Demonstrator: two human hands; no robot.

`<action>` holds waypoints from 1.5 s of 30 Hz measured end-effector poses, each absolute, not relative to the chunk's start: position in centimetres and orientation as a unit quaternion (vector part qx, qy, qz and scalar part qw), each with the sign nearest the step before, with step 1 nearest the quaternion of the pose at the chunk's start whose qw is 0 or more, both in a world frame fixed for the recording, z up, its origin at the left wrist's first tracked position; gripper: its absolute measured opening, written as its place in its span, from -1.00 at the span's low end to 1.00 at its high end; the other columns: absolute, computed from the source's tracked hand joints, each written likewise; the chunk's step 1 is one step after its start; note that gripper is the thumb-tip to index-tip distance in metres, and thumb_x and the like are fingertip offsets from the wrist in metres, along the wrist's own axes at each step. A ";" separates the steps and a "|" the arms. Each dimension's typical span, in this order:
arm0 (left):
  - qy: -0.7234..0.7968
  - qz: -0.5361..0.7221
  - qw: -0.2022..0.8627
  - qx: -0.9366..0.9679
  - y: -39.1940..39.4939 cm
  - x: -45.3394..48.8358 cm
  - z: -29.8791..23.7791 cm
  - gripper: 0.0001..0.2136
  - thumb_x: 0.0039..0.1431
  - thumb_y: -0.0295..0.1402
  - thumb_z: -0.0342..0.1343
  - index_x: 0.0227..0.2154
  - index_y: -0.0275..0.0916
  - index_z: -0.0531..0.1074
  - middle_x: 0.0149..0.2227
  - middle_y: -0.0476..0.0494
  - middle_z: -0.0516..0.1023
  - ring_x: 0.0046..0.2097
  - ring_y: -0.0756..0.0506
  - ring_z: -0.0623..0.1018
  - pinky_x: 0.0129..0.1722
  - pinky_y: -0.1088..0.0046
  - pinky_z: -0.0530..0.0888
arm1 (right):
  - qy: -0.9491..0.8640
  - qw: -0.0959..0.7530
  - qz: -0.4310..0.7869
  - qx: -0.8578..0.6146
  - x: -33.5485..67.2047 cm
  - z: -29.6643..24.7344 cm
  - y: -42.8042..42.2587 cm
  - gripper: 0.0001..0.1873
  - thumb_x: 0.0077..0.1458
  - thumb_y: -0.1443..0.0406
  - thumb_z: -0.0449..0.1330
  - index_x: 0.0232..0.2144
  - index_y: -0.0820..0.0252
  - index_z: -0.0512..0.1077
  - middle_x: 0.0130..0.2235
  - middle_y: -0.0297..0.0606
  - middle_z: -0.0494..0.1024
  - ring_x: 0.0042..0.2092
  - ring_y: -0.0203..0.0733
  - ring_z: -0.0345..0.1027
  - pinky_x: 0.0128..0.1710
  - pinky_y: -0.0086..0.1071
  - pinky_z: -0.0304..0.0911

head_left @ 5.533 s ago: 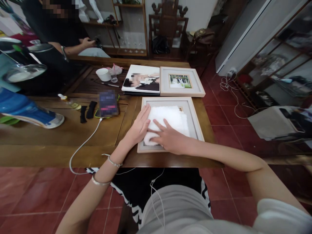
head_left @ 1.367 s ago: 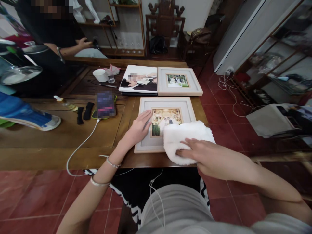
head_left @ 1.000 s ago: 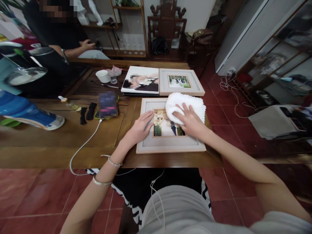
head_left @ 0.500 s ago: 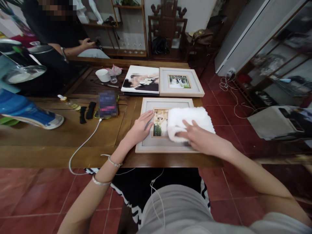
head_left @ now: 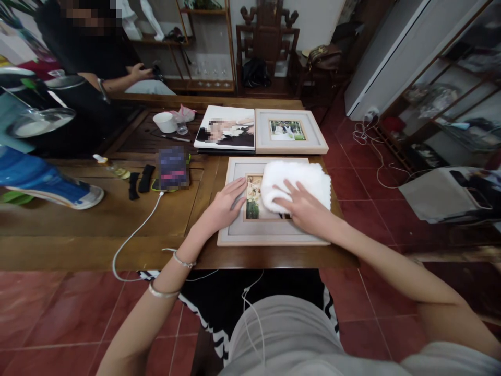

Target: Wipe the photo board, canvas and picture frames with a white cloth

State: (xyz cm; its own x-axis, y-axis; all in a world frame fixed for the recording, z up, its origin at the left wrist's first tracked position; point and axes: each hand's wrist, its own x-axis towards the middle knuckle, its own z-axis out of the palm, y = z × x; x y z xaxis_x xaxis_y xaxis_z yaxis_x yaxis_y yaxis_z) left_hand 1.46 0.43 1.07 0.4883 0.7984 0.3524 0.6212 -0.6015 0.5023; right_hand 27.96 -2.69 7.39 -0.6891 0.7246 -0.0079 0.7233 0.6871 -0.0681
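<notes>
A pale wooden picture frame (head_left: 270, 236) lies flat near the front edge of the wooden table (head_left: 97, 219). My left hand (head_left: 225, 204) rests flat on its left side, fingers stretched out. My right hand (head_left: 303, 206) presses a folded white towel (head_left: 295, 177) onto the glass over the right half of the photo, fingers spread on top of the cloth. The towel hides most of the picture.
A second framed photo (head_left: 290, 130) and a large unframed print (head_left: 226, 129) lie beyond. A phone (head_left: 171, 168) on a white cable, two black clips, a small bottle, a white cup (head_left: 165, 121) and a blue bag sit to the left. Another person stands at far left.
My right hand has slid the towel from the frame's lower right up and leftward over the photo. My left hand has stayed on the frame's left side.
</notes>
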 end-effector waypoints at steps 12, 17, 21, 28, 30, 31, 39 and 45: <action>0.431 0.288 0.171 0.838 0.4 1.6 1.0 -0.55 0.35 -0.28 -0.10 0.23 -0.32 0.27 0.28 -0.34 0.28 0.32 -0.22 0.26 0.30 0.02 0.21 | -0.910 -0.013 -0.030 -0.414 27.4 6.8 2.4 -0.27 -0.05 0.66 -0.06 0.17 0.25 0.34 0.35 -0.03 0.12 0.37 0.38 -0.18 0.19 0.38 -0.04; 0.442 0.283 0.165 0.835 0.3 1.7 0.6 -0.54 0.35 -0.27 -0.10 0.25 -0.33 0.24 0.31 -0.37 0.22 0.34 -0.22 0.21 0.30 0.01 0.20 | -0.930 -0.067 0.066 -0.354 28.1 9.2 -4.6 -0.24 -0.08 0.67 -0.05 0.16 0.17 0.36 0.34 -0.09 0.17 0.35 0.32 -0.08 0.18 0.31 0.08; 0.455 0.274 0.171 0.830 0.3 1.6 0.4 -0.54 0.36 -0.27 -0.12 0.25 -0.34 0.23 0.32 -0.37 0.20 0.35 -0.23 0.19 0.30 0.01 0.20 | -0.943 -0.076 0.160 -0.282 28.9 12.4 -8.8 -0.21 -0.17 0.69 -0.04 0.09 0.10 0.41 0.31 -0.15 0.24 0.33 0.18 0.04 0.18 0.13 0.22; 0.452 0.264 0.169 0.835 0.3 1.5 0.3 -0.54 0.37 -0.28 -0.12 0.27 -0.28 0.20 0.34 -0.34 0.17 0.35 -0.24 0.18 0.29 -0.04 0.19 | -0.941 -0.036 0.194 -0.275 27.9 11.2 -8.7 -0.23 -0.16 0.66 -0.03 0.07 0.07 0.41 0.36 -0.29 0.13 0.40 0.07 -0.17 0.30 0.11 0.03; 0.450 0.262 0.169 0.837 0.3 1.4 0.3 -0.54 0.37 -0.28 -0.12 0.27 -0.29 0.19 0.34 -0.34 0.17 0.35 -0.23 0.18 0.29 -0.03 0.19 | -0.939 -0.009 0.161 -0.305 27.8 9.4 -7.1 -0.25 -0.14 0.65 -0.03 0.08 0.12 0.40 0.37 -0.23 0.10 0.41 0.08 -0.23 0.31 0.14 -0.05; 0.449 0.262 0.170 0.837 0.3 1.4 0.3 -0.53 0.37 -0.28 -0.12 0.27 -0.30 0.19 0.34 -0.35 0.17 0.35 -0.23 0.18 0.29 -0.02 0.19 | -0.937 0.003 0.140 -0.319 27.8 8.7 -6.2 -0.26 -0.14 0.64 -0.02 0.09 0.14 0.40 0.37 -0.20 0.12 0.41 0.09 -0.23 0.31 0.16 -0.07; 0.441 0.268 0.175 0.838 0.4 1.2 0.4 -0.54 0.37 -0.27 -0.11 0.27 -0.30 0.21 0.33 -0.34 0.19 0.35 -0.24 0.19 0.30 -0.02 0.19 | -0.908 0.053 -0.025 -0.416 28.0 6.7 3.5 -0.28 -0.03 0.61 -0.04 0.20 0.21 0.30 0.37 -0.12 0.11 0.39 0.22 -0.21 0.29 0.21 -0.08; 0.443 0.278 0.176 0.834 0.3 1.4 0.5 -0.54 0.37 -0.26 -0.11 0.26 -0.31 0.22 0.32 -0.35 0.21 0.35 -0.23 0.19 0.30 0.00 0.19 | -0.910 0.029 -0.015 -0.414 26.6 6.7 4.8 -0.30 -0.03 0.62 -0.03 0.19 0.30 0.32 0.36 -0.08 0.13 0.38 0.39 -0.31 0.24 0.36 -0.16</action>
State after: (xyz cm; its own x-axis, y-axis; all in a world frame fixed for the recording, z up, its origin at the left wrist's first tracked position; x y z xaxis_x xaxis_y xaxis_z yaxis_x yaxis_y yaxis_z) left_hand 1.37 0.33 0.46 0.4530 0.8366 0.3081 0.6414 -0.5458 0.5391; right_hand 26.60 4.82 6.68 -0.6562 0.7517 0.0657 0.7535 0.6575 0.0025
